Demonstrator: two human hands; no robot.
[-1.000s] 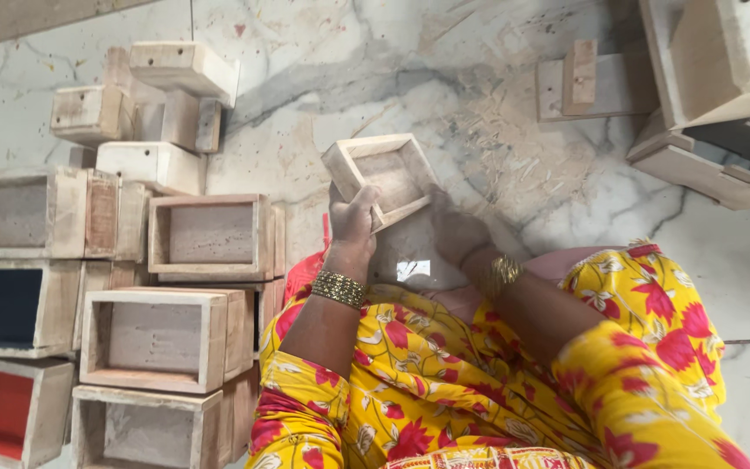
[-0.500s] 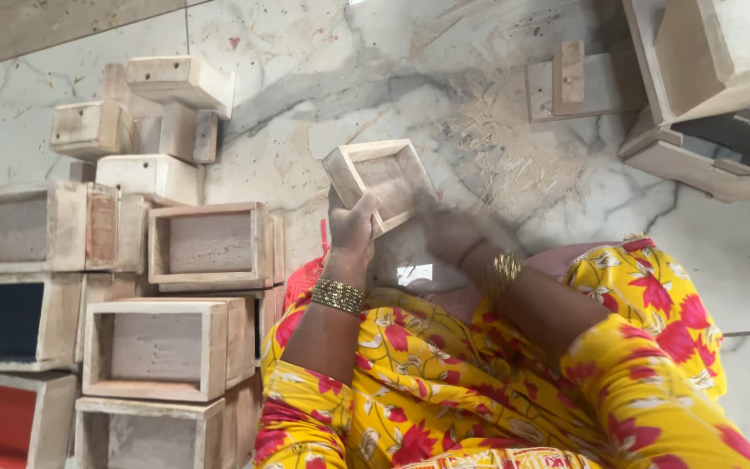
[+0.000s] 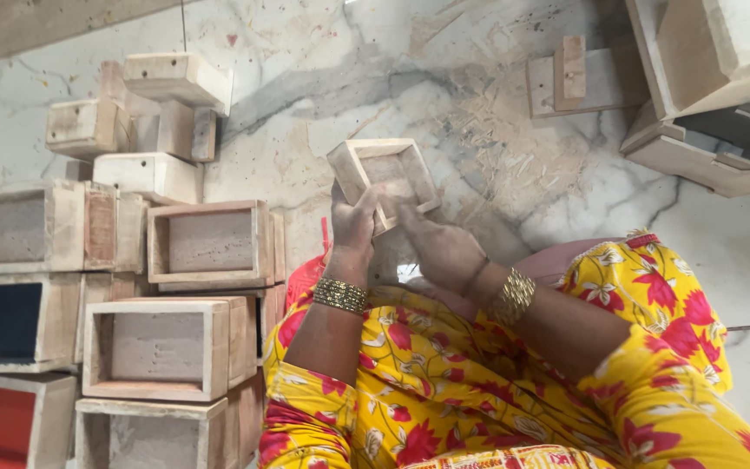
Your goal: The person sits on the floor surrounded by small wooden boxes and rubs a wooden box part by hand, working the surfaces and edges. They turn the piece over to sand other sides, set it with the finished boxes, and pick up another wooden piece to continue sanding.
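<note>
- white marble floor [image 3: 305, 52] with grey veins, wood shavings scattered on it.
- about ten open wooden boxes [image 3: 206, 245] stacked at left; more wooden pieces [image 3: 566, 78] far right.
- one small wooden box [image 3: 384, 178] at centre, gripped by the left hand [image 3: 353, 227] and right hand [image 3: 440, 247], both closed on its near edge.

Your view is evenly and softly lit, daylight-like; no hard glare on the marble floor [image 3: 305, 113] beyond your hands [image 3: 353, 230]; only faint shadows beneath the small wooden box [image 3: 384, 178] you hold; focus fairly sharp at centre; slight softness and stretching toward the edges.
</note>
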